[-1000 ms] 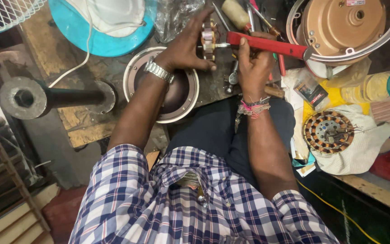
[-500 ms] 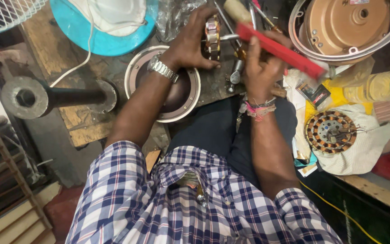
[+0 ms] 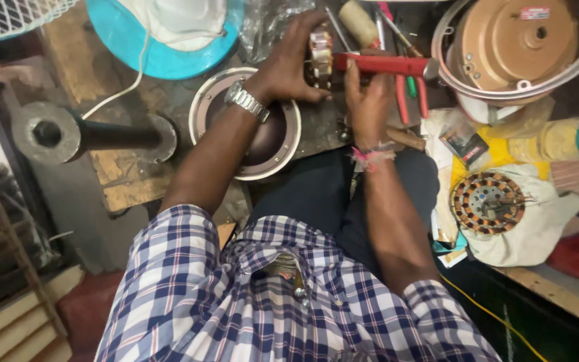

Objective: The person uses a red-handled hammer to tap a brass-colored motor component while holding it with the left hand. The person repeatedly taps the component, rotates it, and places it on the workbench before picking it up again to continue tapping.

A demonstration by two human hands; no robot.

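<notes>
My left hand (image 3: 294,62), with a metal watch on the wrist, grips a small copper-wound motor part (image 3: 320,57) upright on the workbench. My right hand (image 3: 368,100), with a pink thread band at the wrist, holds a red-handled tool (image 3: 387,65) that lies level, its left end against the motor part. The tool's tip is hidden by the part and my fingers.
A round metal fan cover (image 3: 261,137) lies under my left forearm. A tan motor housing in a ring (image 3: 521,47) sits at the upper right, a wound stator (image 3: 488,202) on white cloth at the right. A metal stand (image 3: 82,134) and teal fan base (image 3: 149,50) lie left.
The red-handled tool, tilted down to the right half a second ago, is level again against the motor part. My left hand has kept its grip.
</notes>
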